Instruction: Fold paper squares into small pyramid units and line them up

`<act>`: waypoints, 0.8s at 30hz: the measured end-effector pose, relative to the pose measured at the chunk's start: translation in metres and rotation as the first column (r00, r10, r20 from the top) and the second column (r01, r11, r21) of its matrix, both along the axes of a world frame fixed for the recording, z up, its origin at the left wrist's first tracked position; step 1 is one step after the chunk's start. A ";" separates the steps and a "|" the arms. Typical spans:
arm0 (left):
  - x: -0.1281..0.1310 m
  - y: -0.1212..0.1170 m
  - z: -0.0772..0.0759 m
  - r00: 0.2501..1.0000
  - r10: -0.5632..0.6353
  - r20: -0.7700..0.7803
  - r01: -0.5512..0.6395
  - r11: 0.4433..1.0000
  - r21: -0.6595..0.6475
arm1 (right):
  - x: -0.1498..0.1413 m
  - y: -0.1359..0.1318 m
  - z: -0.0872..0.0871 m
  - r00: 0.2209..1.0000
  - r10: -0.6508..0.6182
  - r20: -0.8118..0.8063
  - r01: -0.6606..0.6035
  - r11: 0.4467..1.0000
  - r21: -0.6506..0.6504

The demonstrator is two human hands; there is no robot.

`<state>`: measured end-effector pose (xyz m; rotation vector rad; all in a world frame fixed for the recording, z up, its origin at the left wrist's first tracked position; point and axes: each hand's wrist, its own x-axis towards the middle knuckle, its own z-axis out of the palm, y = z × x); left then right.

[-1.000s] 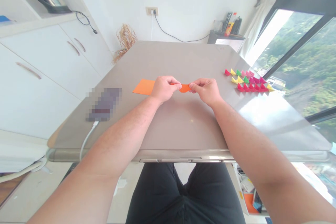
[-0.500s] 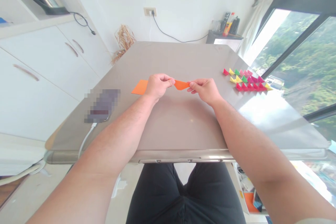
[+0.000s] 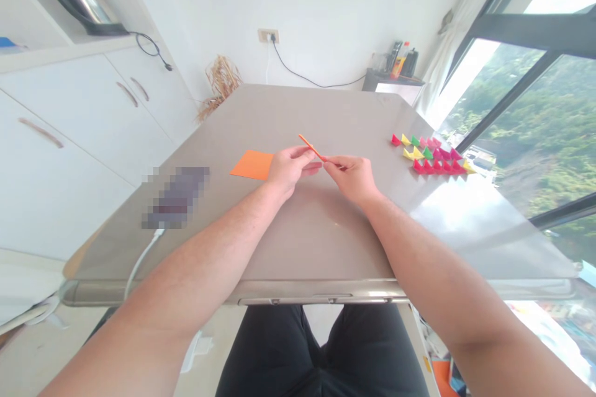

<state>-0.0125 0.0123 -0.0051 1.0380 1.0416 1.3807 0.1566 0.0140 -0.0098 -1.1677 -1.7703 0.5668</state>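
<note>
A folded piece of orange paper [image 3: 307, 142] is raised above the table, turned almost edge-on and slanting down to the right. My right hand [image 3: 352, 177] pinches its lower right end between thumb and fingers. Along its middle, the thumb and forefinger of my left hand [image 3: 287, 169] close on the paper, while the other fingers reach out beneath it. Flat on the table, just left of my left hand and partly covered by it, lies a square orange sheet [image 3: 251, 164].
Rows of small folded paper boats [image 3: 437, 166] in red, pink, yellow and green stand at the right. A blurred phone-like object [image 3: 179, 195] with a white cable [image 3: 142, 257] lies at the left on the grey table [image 3: 298, 108]. A window [image 3: 507, 87] is to the right.
The folded orange paper has turned from face-on to nearly edge-on, its left end now higher. My hands have come closer together, and more of the orange sheet shows. The view has shifted slightly.
</note>
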 end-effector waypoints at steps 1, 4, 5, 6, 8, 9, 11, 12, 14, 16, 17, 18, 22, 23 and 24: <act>0.000 0.000 0.001 1.000 -0.013 0.008 0.012 1.000 0.021 | -0.001 -0.001 0.000 1.000 0.007 0.009 -0.008 1.000 0.006; -0.001 -0.002 0.001 0.999 -0.029 -0.030 0.031 0.997 0.075 | 0.000 -0.001 0.000 0.999 0.019 0.027 -0.019 1.000 0.001; -0.001 -0.003 0.001 0.998 -0.023 -0.056 0.028 0.996 0.089 | 0.000 -0.001 0.000 0.999 0.024 0.032 -0.024 1.000 -0.003; -0.001 -0.003 0.001 0.997 -0.010 -0.083 0.019 0.995 0.100 | 0.001 -0.002 0.001 0.999 0.031 0.034 -0.031 1.000 -0.005; 0.001 -0.004 0.001 0.992 0.017 -0.126 -0.004 0.994 0.107 | 0.001 -0.002 0.002 0.999 0.038 0.038 -0.038 0.999 -0.001; 0.002 -0.005 0.002 0.990 0.025 -0.137 -0.011 0.995 0.101 | 0.001 -0.003 0.002 0.998 0.035 0.043 -0.035 0.999 0.003; 0.003 -0.005 0.003 0.990 0.035 -0.133 -0.024 0.996 0.082 | 0.000 -0.004 0.003 0.998 0.017 0.052 -0.018 1.000 0.002; 0.004 -0.005 0.003 0.992 0.036 -0.123 -0.027 0.997 0.073 | 0.000 -0.005 0.004 0.999 0.012 0.052 -0.011 1.000 -0.010; 0.004 -0.006 0.003 0.994 0.024 -0.104 -0.018 0.998 0.060 | -0.001 -0.007 0.005 0.999 0.021 0.024 -0.020 0.998 -0.054; 0.003 -0.006 0.003 0.995 -0.017 -0.101 0.022 0.999 0.050 | -0.001 -0.007 0.007 0.998 0.043 -0.035 -0.047 0.993 -0.104; 0.003 -0.006 0.002 0.994 -0.048 -0.103 0.053 0.998 0.042 | 0.000 -0.006 0.007 0.996 0.053 -0.068 -0.062 0.990 -0.126; 0.002 -0.006 0.002 0.991 -0.083 -0.103 0.087 0.996 0.034 | 0.001 -0.005 0.008 0.993 0.065 -0.097 -0.078 0.986 -0.146; -0.002 -0.005 0.000 0.978 -0.190 -0.084 0.193 0.981 0.022 | 0.004 -0.001 0.008 0.971 0.136 -0.196 -0.178 0.960 -0.215; -0.003 -0.005 -0.001 0.976 -0.204 -0.081 0.207 0.978 0.024 | 0.005 -0.001 0.008 0.963 0.155 -0.219 -0.204 0.952 -0.226; -0.004 -0.005 -0.001 0.974 -0.214 -0.078 0.217 0.976 0.027 | 0.005 0.000 0.008 0.956 0.170 -0.238 -0.226 0.945 -0.235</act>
